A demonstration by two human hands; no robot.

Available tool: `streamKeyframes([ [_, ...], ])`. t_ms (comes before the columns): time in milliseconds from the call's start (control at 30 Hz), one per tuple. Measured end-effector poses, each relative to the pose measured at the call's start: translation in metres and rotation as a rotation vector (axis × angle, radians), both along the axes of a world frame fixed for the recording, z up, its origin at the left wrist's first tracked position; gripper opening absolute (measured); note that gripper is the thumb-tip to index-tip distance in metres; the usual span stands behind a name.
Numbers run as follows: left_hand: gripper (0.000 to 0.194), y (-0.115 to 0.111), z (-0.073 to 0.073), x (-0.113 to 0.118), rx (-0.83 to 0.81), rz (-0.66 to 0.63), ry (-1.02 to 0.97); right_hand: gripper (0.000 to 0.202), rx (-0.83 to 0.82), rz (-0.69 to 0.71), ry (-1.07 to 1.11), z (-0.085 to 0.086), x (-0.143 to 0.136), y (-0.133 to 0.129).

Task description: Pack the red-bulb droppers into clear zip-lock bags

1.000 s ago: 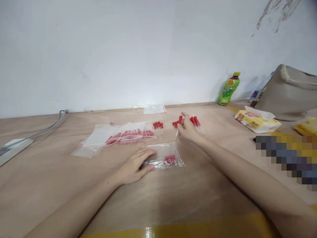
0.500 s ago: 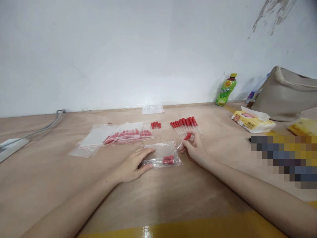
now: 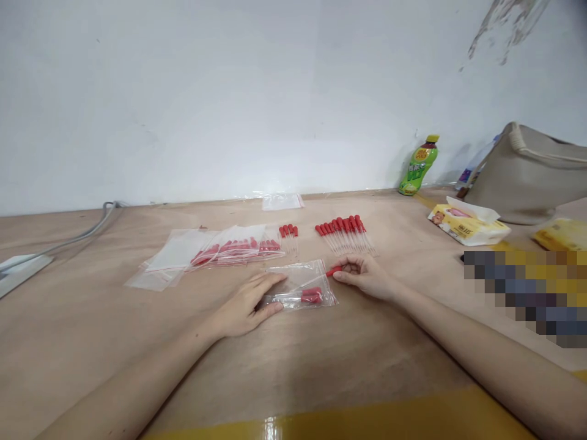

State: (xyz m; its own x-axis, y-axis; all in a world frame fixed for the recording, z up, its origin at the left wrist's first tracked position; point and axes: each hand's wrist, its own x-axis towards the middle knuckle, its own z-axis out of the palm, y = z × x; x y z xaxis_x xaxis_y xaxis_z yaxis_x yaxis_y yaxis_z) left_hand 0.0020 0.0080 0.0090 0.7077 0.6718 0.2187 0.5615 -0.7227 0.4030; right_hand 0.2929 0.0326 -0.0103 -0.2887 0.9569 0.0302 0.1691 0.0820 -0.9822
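Note:
A clear zip bag (image 3: 298,278) lies flat on the table, with red-topped droppers (image 3: 312,295) inside. My left hand (image 3: 250,302) rests on the bag's left edge, thumb and fingers apart. At the bag's right, open end, my right hand (image 3: 362,275) pinches a dropper by its red bulb (image 3: 334,271); the thin clear tube reaches into the bag. Behind are a fan of several loose droppers (image 3: 342,227) and a smaller group (image 3: 288,231). Filled bags (image 3: 233,247) overlap at the left, beside flat bags without droppers (image 3: 172,256).
Against the wall stands a green bottle (image 3: 418,166). Further right are a tissue pack (image 3: 470,221), a grey bag (image 3: 527,174) and a yellow pack (image 3: 562,234). A cable (image 3: 87,232) runs along the left. Another flat bag (image 3: 282,202) lies by the wall.
My right hand has moved down and turned the dropper flatter, and its tube has slid left into the bag. My left hand has stayed in place.

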Motion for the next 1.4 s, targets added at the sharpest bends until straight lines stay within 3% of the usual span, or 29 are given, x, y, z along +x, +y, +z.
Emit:
streamKeyframes([
  [100,0.043,0.000,0.000,0.000,0.003,-0.004,0.005,0.026,0.124,0.048,-0.160,0.004,-0.002,-0.002],
  [200,0.043,0.000,0.001,0.000,0.003,0.000,0.009,0.020,0.183,0.061,-0.188,0.005,-0.010,-0.004],
  [367,0.043,0.000,0.001,0.000,0.012,-0.004,0.005,0.021,0.199,0.070,-0.155,0.003,-0.023,-0.009],
  [533,0.044,0.001,-0.001,0.000,0.024,-0.009,-0.005,0.019,0.197,0.033,-0.153,0.004,-0.019,-0.006],
  [633,0.041,0.002,-0.001,0.000,0.035,-0.030,0.021,0.020,0.170,-0.028,-0.190,0.004,-0.012,0.003],
  [733,0.040,0.003,-0.002,0.000,0.042,-0.031,0.053,0.017,0.247,-0.150,-0.256,0.005,-0.014,0.020],
  [900,0.039,0.002,-0.001,0.000,0.035,-0.035,0.058,0.010,0.398,-0.259,-0.512,0.016,-0.042,0.054],
  [1167,0.040,0.002,0.001,0.001,0.024,-0.053,0.060,0.034,0.248,-0.324,-0.829,0.024,-0.093,0.097],
  [1400,0.040,0.001,-0.001,0.000,0.025,-0.050,0.062,0.042,0.159,-0.266,-0.904,0.031,-0.086,0.087],
])
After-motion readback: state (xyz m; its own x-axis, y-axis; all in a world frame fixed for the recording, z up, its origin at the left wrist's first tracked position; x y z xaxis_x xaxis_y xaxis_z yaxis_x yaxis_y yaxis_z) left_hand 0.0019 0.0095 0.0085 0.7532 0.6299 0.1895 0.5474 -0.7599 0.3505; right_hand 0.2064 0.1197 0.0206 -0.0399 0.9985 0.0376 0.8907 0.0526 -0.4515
